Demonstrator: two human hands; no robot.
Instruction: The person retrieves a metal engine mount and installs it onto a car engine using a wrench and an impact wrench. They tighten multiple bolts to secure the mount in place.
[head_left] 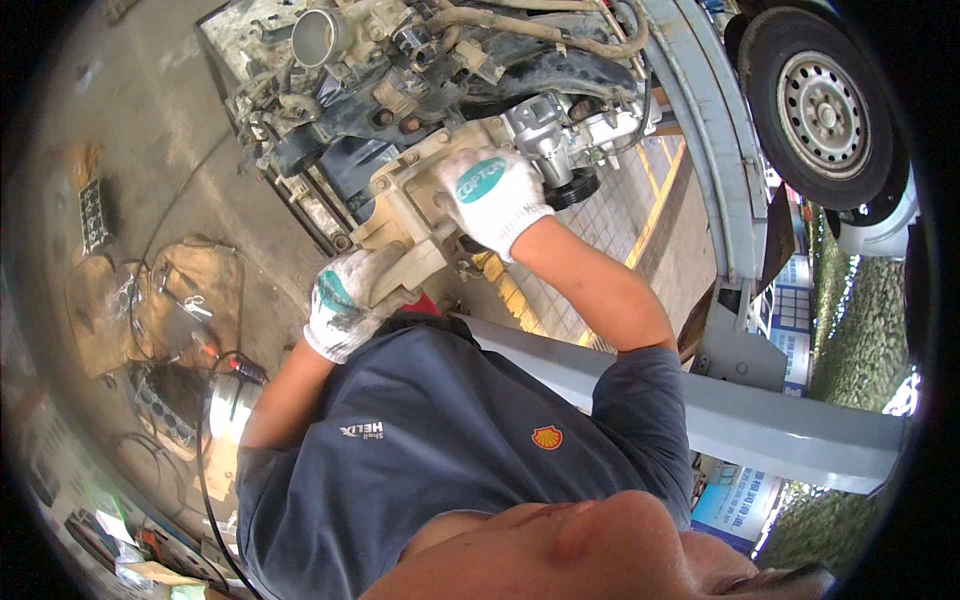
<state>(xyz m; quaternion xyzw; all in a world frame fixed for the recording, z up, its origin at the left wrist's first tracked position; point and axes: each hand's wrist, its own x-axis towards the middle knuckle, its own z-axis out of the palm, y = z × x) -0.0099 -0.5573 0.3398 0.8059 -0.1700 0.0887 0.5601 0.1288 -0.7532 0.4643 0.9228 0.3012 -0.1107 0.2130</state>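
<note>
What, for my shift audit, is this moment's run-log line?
left hand: holding beige metal part; right hand: on same part; both gloved

A black-tyred wheel [826, 103] is showing at upper right while brown sheeting [222, 272] is lying on the concrete floor [150, 115].

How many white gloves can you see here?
2: one on the left hand, the other on the right hand, both touching the tan casting. Others may be hidden.

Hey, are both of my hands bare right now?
No, the left hand and right hand both wear white knit gloves with teal patches on the back.
</note>
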